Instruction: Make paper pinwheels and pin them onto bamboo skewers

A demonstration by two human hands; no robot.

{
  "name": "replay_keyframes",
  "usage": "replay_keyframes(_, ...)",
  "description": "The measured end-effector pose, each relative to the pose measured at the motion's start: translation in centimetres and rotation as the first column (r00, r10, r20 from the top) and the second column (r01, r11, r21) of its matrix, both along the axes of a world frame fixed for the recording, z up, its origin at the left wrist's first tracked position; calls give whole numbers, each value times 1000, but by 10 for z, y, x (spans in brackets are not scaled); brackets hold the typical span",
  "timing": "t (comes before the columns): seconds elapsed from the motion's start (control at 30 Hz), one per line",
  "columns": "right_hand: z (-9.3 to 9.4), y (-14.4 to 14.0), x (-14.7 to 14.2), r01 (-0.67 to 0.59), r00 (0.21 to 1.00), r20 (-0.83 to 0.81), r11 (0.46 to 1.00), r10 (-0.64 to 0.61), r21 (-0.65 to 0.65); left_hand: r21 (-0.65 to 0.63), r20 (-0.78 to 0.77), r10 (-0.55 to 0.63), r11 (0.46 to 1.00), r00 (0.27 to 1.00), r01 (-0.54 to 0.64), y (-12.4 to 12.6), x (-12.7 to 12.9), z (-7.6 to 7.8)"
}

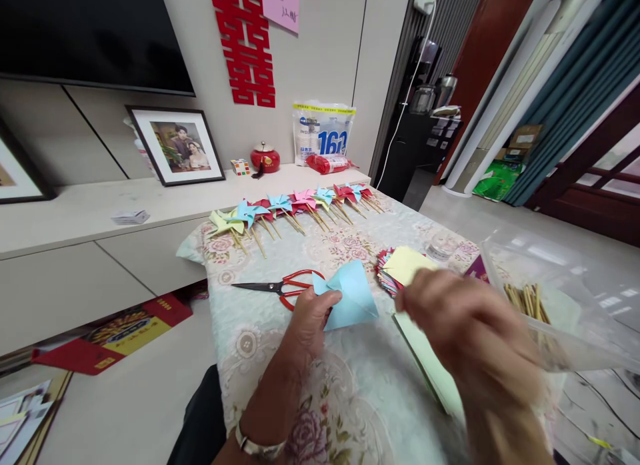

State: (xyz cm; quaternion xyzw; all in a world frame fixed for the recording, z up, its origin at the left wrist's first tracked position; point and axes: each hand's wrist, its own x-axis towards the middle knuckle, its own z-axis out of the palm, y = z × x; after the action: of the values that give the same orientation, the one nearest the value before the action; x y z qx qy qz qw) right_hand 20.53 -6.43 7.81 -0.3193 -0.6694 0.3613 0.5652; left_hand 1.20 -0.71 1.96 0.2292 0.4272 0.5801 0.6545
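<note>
Over the table's front part, my left hand point(313, 315) pinches a light blue paper sheet point(353, 298) whose corner is folded in toward the middle. Red-handled scissors point(280, 288) lie just beyond that hand, blades pointing left. Blurred by motion, my right hand point(465, 332) is raised at the right with its fingers curled; whether anything is in them cannot be made out. Behind it are a stack of coloured paper pieces point(407, 265) with a pale yellow one on top, and a pale green paper stack point(430, 365). Finished paper pinwheels point(250, 213) on wooden sticks line the table's far edge.
A clear plastic box point(560, 335) with wooden sticks point(530, 302) stands at the right. A roll of clear tape point(441, 246) lies near it. The flowered tablecloth point(280, 412) covers the table, which meets a white cabinet point(185, 202) carrying a framed photo point(177, 145) and a red jar point(265, 160).
</note>
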Motion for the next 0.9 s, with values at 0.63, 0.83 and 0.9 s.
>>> replay_keyframes(0.63,-41,77,-16,-143,899,403,985,172,-100,45,-63,-43,998,997,46,1,-1,-7)
replay_keyframes(0.83,-40,74,-23,-148,891,415,982,184,-117,78,-193,-34,996,981,50,2,1,-9)
replay_keyframes(0.9,-40,73,-26,-135,890,417,981,183,-142,80,-252,-35,995,967,57,3,2,-11)
